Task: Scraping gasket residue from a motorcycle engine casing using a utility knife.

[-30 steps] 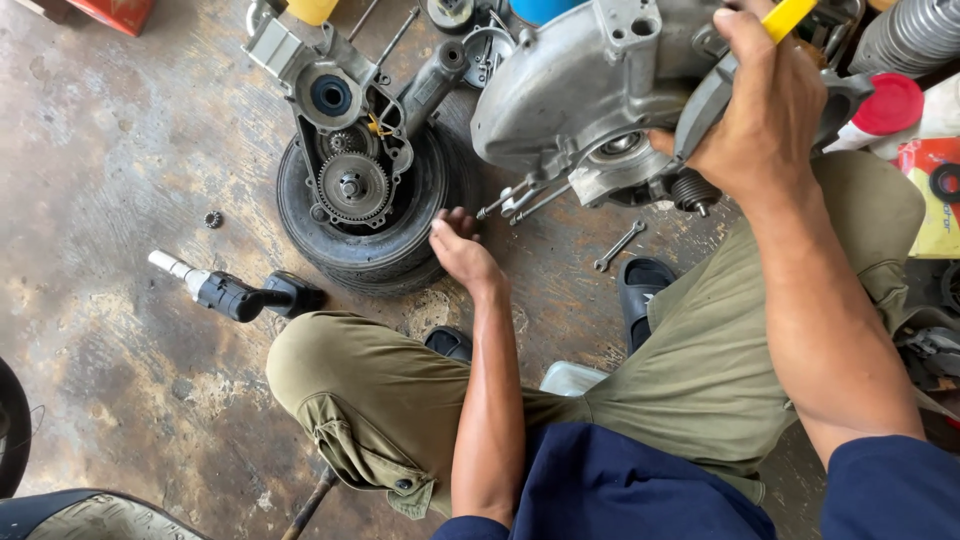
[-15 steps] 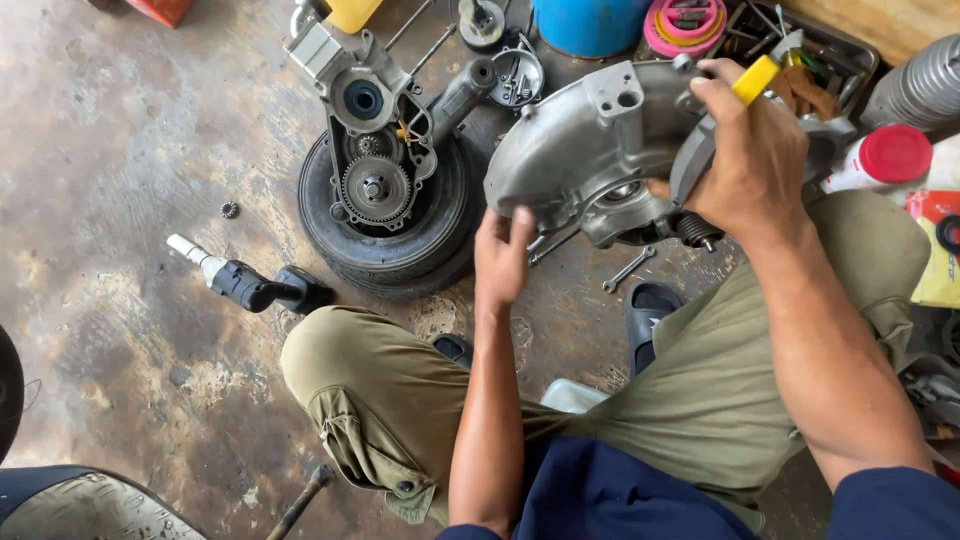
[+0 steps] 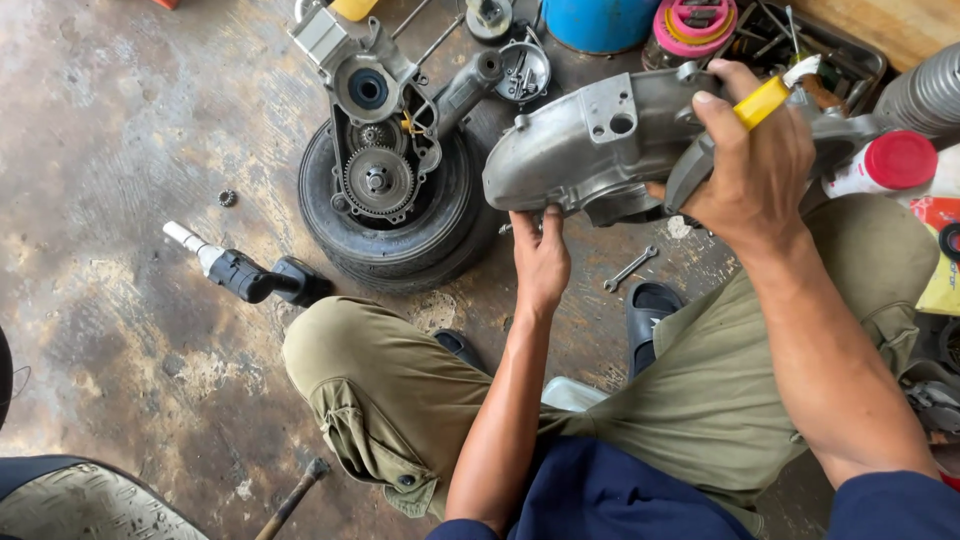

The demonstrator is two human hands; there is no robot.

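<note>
A grey cast-metal engine case cover (image 3: 590, 150) is held up above the floor. My right hand (image 3: 755, 165) grips its right side together with a yellow-handled tool (image 3: 765, 97). My left hand (image 3: 540, 255) reaches up under the cover's lower left edge and touches it. To the left, an engine half (image 3: 375, 120) with exposed gears rests on a small black tyre (image 3: 400, 235).
A black power tool (image 3: 245, 272) lies on the stained concrete floor at left, a small nut (image 3: 227, 198) beyond it. A spanner (image 3: 630, 268) lies by my sandal. A blue tub (image 3: 600, 22), pink spool (image 3: 695, 25), tool tray and red-capped bottle (image 3: 880, 165) crowd the top right.
My left hand rose from the floor beside the tyre to the underside of the cover. The cover has tilted and swung lower and leftward in my right hand.
</note>
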